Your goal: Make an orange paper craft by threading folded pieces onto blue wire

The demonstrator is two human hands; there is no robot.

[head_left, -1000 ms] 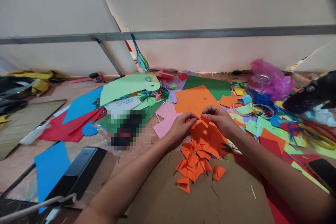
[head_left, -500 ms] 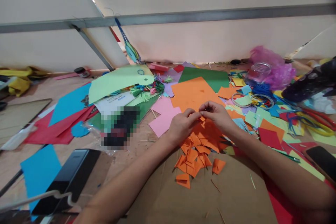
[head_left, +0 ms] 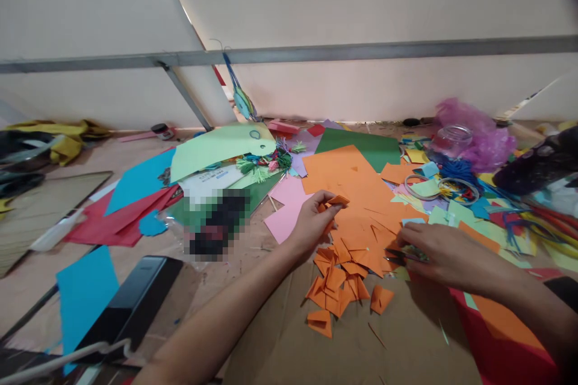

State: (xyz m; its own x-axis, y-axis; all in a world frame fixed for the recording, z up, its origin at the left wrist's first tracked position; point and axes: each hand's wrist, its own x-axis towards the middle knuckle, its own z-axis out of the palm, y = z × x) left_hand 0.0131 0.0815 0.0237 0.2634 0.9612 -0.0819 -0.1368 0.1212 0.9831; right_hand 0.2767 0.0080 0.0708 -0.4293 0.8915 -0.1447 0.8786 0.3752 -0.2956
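Observation:
My left hand (head_left: 313,219) pinches a small folded piece of orange paper (head_left: 339,200) between thumb and fingers, above a large orange sheet (head_left: 347,168). To its right, my right hand (head_left: 431,249) is curled low over a pair of scissors (head_left: 397,254); two dark pointed blades stick out to the left, and the handles are mostly hidden by the fingers. Between and below the hands lies a loose pile of small orange paper pieces (head_left: 334,283), partly on a brown cardboard sheet (head_left: 352,349).
Coloured paper scraps, cord rings (head_left: 458,190), blue yarn (head_left: 456,169) and a clear jar (head_left: 454,139) crowd the right. Pink plastic (head_left: 485,138) lies behind. On the left are a black power bank (head_left: 130,307), blue paper (head_left: 85,295) and red sheets (head_left: 121,216). A white wall (head_left: 361,90) stands behind.
My hands were together over the orange paper and have parted. The right hand has moved right and down onto the scissors; the left keeps the orange piece. The view has shifted slightly.

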